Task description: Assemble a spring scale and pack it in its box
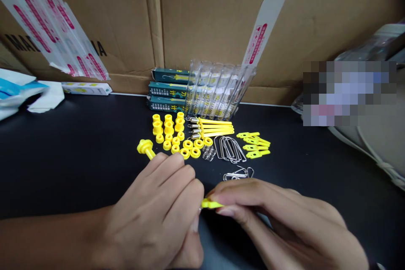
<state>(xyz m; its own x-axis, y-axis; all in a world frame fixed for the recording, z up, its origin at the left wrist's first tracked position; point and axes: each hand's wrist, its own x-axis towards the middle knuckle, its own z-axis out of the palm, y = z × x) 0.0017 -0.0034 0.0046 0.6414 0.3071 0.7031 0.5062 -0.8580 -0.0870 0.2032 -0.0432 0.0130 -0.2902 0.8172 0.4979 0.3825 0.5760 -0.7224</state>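
Yellow piece (pixel 211 204), small and plastic, sits in the lower middle of the frame, pinched between the thumb and fingertips of the right hand (pixel 284 215). Its left end meets the side of the left hand (pixel 158 202), whose fingers are curled tight into a fist; whether it joins something inside that fist cannot be told. Out of the fist's upper edge, left of the frame's centre, sticks a yellow rod (pixel 146 147) with a flanged, pointed head, the rest of it hidden by the hand.

Just beyond the hands, around the middle of the frame, small parts lie on a black tabletop (pixel 47 164): yellow sleeves (pixel 168 127), yellow rings (pixel 187 144), little springs (pixel 209 152), bent wire loops (pixel 230 149) and yellow sticks (pixel 217 127) with metal ends. Flat yellow tabs (pixel 257 154) lie to their right, and more wire pieces (pixel 237 174) rest near the right hand's fingers. Behind these, clear tubes (pixel 218 93) lean in a row against stacked green boxes (pixel 167 103). Taped cardboard (pixel 202 17) fills the upper part of the frame.
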